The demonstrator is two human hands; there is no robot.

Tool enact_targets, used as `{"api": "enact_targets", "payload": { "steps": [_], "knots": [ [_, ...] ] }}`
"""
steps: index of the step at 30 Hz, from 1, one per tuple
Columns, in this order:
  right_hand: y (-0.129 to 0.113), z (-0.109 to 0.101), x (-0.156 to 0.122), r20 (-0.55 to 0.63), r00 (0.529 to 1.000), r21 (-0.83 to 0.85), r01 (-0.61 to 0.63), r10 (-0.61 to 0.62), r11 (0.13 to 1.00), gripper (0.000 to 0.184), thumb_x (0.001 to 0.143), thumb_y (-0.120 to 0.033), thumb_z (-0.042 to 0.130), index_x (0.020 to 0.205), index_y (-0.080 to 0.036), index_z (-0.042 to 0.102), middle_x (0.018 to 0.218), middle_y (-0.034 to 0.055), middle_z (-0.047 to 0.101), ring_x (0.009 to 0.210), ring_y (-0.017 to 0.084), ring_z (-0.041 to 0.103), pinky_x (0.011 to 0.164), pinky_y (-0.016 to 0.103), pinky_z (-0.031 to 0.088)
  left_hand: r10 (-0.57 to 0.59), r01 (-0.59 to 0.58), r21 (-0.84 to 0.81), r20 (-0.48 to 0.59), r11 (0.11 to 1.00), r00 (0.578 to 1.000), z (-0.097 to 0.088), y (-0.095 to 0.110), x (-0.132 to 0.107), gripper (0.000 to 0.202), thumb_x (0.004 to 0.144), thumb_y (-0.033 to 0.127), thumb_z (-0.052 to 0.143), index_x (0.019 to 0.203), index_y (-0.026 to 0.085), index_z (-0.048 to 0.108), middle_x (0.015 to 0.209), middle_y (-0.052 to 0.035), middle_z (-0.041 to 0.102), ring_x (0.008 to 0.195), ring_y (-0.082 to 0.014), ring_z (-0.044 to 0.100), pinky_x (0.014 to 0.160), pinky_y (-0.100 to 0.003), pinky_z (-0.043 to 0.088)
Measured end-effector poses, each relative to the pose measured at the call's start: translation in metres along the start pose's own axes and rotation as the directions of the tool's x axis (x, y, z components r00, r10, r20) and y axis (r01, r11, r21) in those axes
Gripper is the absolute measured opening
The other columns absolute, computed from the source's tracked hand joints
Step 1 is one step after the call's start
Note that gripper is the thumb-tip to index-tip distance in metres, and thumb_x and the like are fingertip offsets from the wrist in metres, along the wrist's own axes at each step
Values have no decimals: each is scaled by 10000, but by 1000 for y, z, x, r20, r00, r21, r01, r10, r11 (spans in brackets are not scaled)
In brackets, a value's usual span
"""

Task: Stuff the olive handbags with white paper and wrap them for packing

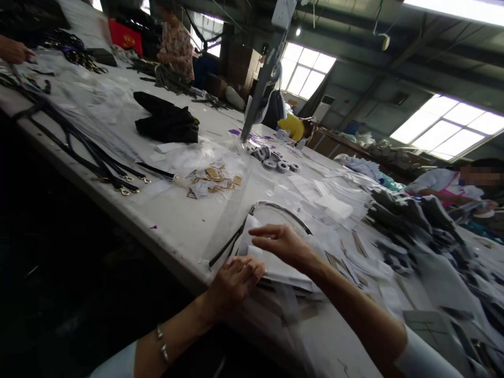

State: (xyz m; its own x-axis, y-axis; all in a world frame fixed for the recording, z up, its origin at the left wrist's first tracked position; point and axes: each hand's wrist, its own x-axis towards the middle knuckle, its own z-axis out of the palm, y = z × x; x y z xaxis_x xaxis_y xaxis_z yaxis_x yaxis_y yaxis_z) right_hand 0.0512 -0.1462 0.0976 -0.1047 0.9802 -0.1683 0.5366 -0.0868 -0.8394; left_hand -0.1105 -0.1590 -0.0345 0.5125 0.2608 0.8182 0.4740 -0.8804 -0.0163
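Note:
My left hand [235, 281] rests at the near edge of the long white table [173, 220], its fingers curled onto the edge of a stack of white paper sheets [283, 270]. My right hand [281, 244] hovers just above the same stack, fingers bent and pinched towards the top sheet. A thin dark curved strap [244, 228] lies under and beside the stack.
Black straps with metal clips [98, 165], a pile of small tan tags [214, 181], tape rolls [275, 164] and a folded black cloth [167, 122] lie further along. Grey pieces [413, 220] pile up at right. Other people work at the far end and right side.

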Motion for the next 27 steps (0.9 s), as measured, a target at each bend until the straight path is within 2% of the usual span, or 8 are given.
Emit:
{"api": "enact_targets", "payload": {
  "steps": [3,5,8,11,17,22,24,27],
  "knots": [
    [1,2,29,-16,980,492,-166,199,855,366,746,-347,732,1070,-177,724,804,32,689,423,53,413,372,195,264,-13,11,-46,-29,999,999,1,0,1,220,977,124,474,1115,148,643,1036,-65,720,1031,-198,662,839,-334,527],
    [3,5,46,-131,952,684,-115,276,721,324,694,-240,741,1005,-161,700,855,38,697,468,61,495,372,180,323,-20,19,-68,-26,997,999,2,0,0,229,983,119,448,1113,138,636,1036,-73,720,1037,-196,662,845,-334,531],
    [14,7,70,-301,878,782,4,372,623,312,661,-145,719,968,-158,666,825,17,678,563,78,586,447,171,447,-39,35,-90,-49,995,998,3,0,-2,227,980,105,440,1126,120,613,1035,-84,723,1041,-194,662,845,-335,539],
    [30,9,89,-413,817,795,109,402,596,324,674,-158,701,990,-177,633,774,-14,639,604,91,611,498,185,500,-56,49,-115,-55,992,997,2,-1,-3,262,970,102,456,1203,109,575,1058,-95,720,1048,-198,658,844,-341,544],
    [50,12,117,-499,766,780,193,405,596,355,737,-184,636,1076,-215,535,863,-26,611,718,95,658,608,200,567,-53,50,-107,-29,993,998,-2,-2,-2,365,977,109,439,1312,184,563,1060,-77,707,1028,-192,651,827,-339,546],
    [47,-6,130,-413,824,758,74,389,648,463,694,-136,688,1133,-183,551,929,18,617,730,156,701,597,284,607,-51,47,-119,-25,992,998,-1,-1,0,294,979,121,439,1179,151,653,1041,-90,701,1028,-209,636,833,-344,538],
    [44,-20,121,-407,839,679,15,360,734,594,633,-122,746,1197,-179,572,970,44,634,652,160,682,493,278,574,-69,63,-131,-36,989,997,-2,-2,0,281,970,102,446,1148,143,659,1027,-91,695,1017,-204,629,848,-347,535],
    [38,-48,77,-546,819,375,53,175,925,658,656,-281,790,1278,-215,585,1175,94,628,668,154,670,448,251,533,-107,97,-152,-61,984,992,-5,-7,1,284,961,86,443,1153,128,648,999,-99,685,985,-205,628,850,-363,538]
  ]
}}
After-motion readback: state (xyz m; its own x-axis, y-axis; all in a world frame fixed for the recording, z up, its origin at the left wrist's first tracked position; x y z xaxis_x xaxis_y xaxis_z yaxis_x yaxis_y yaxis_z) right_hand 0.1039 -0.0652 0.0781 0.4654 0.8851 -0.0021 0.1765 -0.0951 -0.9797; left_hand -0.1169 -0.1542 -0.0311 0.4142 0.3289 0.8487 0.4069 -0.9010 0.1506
